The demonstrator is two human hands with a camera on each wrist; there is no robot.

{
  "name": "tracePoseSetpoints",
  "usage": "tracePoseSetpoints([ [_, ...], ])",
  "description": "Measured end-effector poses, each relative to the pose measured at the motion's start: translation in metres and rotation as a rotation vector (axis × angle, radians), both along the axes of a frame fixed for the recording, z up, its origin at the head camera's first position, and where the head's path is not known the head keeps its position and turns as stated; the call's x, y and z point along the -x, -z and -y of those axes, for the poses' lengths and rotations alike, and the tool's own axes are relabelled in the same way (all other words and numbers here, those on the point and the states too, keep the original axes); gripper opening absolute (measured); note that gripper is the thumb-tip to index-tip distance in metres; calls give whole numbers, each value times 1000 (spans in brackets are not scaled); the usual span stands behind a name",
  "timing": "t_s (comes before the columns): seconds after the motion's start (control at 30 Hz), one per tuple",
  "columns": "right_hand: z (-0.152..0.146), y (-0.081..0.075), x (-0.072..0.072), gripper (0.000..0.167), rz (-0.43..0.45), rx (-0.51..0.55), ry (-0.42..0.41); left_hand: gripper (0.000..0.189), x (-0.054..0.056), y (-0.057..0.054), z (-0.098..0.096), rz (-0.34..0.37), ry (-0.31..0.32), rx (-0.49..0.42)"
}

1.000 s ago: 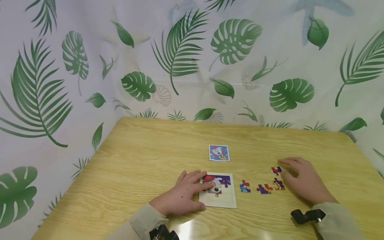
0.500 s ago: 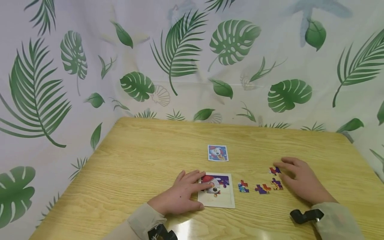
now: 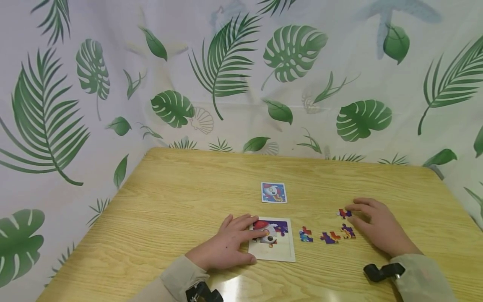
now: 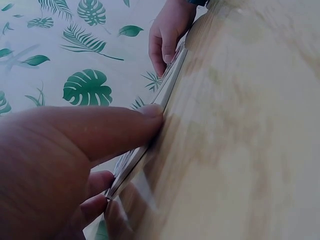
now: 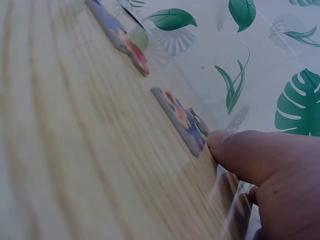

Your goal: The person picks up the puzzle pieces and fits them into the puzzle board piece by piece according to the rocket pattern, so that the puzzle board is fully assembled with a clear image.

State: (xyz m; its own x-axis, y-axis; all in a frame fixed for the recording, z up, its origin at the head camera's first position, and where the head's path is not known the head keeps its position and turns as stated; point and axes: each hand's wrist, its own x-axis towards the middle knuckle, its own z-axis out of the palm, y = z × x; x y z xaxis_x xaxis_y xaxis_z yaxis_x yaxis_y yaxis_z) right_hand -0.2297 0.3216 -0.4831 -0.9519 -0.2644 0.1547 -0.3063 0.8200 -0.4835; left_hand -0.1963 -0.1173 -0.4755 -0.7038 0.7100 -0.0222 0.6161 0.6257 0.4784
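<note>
My left hand [image 3: 232, 243] rests with extended fingers on the left part of a white-bordered jigsaw board [image 3: 273, 255]. Its upper area shows a partly assembled picture with a red and white figure; its lower area is bare. In the left wrist view the thumb [image 4: 150, 111] lies by the board's edge. My right hand [image 3: 381, 226] pinches a red and purple puzzle piece [image 3: 344, 213] between thumb and index finger on the table. Close below it lies a purple and orange piece [image 3: 348, 231], with a purple and orange piece pair [image 3: 330, 238] to its left.
A red and blue puzzle piece [image 3: 306, 235] lies just right of the board. Behind the board is a small picture card [image 3: 274, 192] of the figure. The wooden table [image 3: 188, 184] meets a leaf-patterned curtain [image 3: 234, 84] at the back and left.
My right thumb and index finger have come in around the red and purple piece, which has shifted very slightly. My left hand stays in place on the board.
</note>
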Motion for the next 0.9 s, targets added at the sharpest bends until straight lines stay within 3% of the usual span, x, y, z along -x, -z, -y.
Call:
tracePoseSetpoints([
  [0.9, 9, 2, 0, 34, -46, 5, 38, 69, 0, 0, 0, 20, -13, -13],
])
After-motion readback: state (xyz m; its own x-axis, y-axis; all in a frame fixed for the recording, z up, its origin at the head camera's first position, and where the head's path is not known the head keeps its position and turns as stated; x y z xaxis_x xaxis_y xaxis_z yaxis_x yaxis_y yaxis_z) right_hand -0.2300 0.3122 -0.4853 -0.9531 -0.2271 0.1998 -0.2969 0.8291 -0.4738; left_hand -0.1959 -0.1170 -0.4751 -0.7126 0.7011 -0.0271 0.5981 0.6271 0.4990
